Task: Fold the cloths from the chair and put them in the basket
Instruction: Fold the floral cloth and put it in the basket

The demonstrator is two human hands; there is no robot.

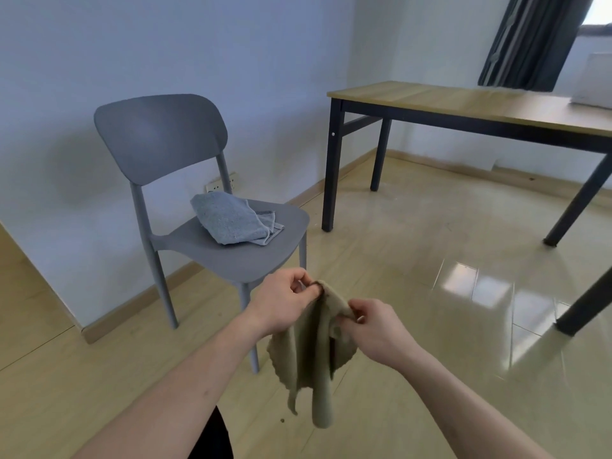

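Observation:
An olive-green cloth point(309, 356) hangs crumpled in the air in front of the grey chair point(159, 137). My left hand point(284, 306) pinches its top edge on the left, and my right hand point(377, 329) pinches the same edge a little lower on the right. The two hands are close together, so the cloth droops in folds between and below them. A light blue cloth point(231, 218) lies bunched on the chair's seat, behind my hands. No basket is in view.
A wooden table with black legs point(463, 101) stands at the right, with a white object point(592, 81) at its far end. A dark curtain point(530, 38) hangs behind it. The glossy tiled floor point(447, 260) spreads between chair and table.

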